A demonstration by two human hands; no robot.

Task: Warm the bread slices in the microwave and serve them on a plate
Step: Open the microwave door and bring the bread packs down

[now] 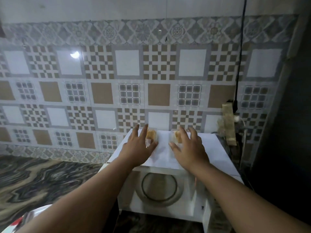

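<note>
- The dark, marbled stone bench [42, 179] stretches to the left of both hands and carries the white box-shaped microwave oven [168, 190] that sits directly under the forearms.
- The microwave's door appears to hang open, with the round glass turntable [159, 187] showing in the cavity below the wrists; I judge that the place where the bread must go.
- The flat white top of the microwave [210, 148] is where the task's things stand: two small clear plastic packs of golden-brown bread, each right at the fingertips.
- The left hand [138, 147] is spread open, fingers straight, around the left bread pack [151, 135]; whether it already touches is hard to tell.
- The right hand [188, 148] is likewise spread, fingers apart, over the right bread pack [176, 137], not yet clamped.
- To do this step well, I would close each hand gently on the sides of its pack, since thin plastic and soft bread crush easily.
- Lift both straight up before drawing them back over the front edge, then lower to the turntable.
- A white round rim, perhaps the serving plate [38, 211], shows under the left forearm.
</note>
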